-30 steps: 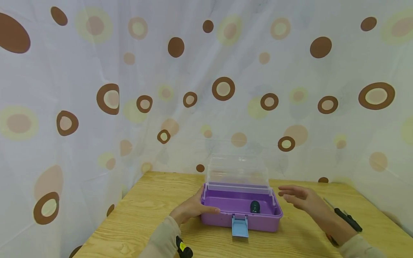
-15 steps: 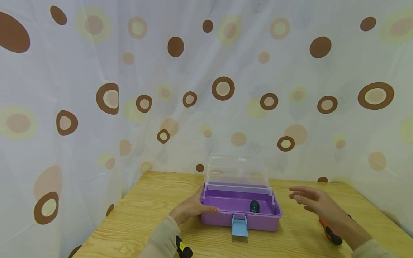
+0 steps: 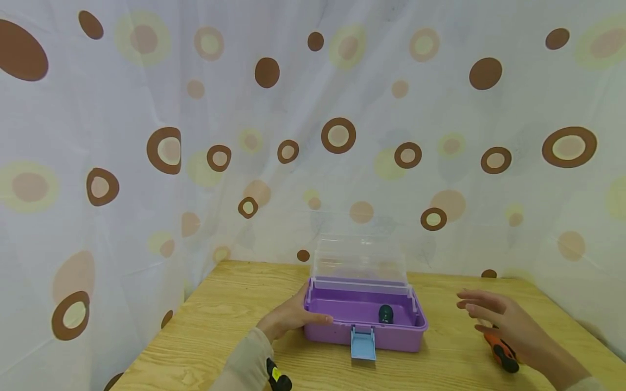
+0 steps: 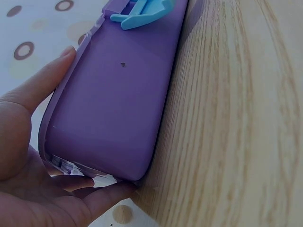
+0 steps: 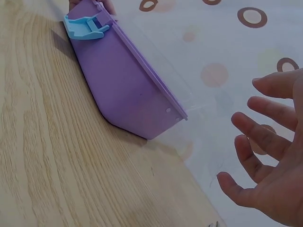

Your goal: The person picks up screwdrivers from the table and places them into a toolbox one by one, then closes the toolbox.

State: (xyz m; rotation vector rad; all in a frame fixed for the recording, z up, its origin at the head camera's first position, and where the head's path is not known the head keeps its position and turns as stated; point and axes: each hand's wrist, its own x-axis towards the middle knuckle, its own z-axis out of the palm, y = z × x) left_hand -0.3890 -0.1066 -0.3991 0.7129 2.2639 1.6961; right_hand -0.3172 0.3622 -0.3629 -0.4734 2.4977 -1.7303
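Observation:
A purple plastic toolbox sits on the table, its clear lid raised and its light-blue latch hanging down in front. My left hand grips the box's left end. In the left wrist view the thumb lies at the rim and the other fingers go round the end wall. Inside the box, toward the right, lies a dark green, glossy rounded thing. My right hand hovers right of the box with loosely bent, spread fingers and holds nothing. Partly behind it is an orange-and-black tool handle.
A black-and-yellow tool handle lies at the table's front, beside the left sleeve. The wooden table runs back to a white curtain with brown and cream circles, which also hangs along both sides.
My right hand has moved right, away from the box, and slightly toward me. It uncovers the orange-and-black handle and covers the long black-handled screwdriver seen earlier. The left hand and box stay put.

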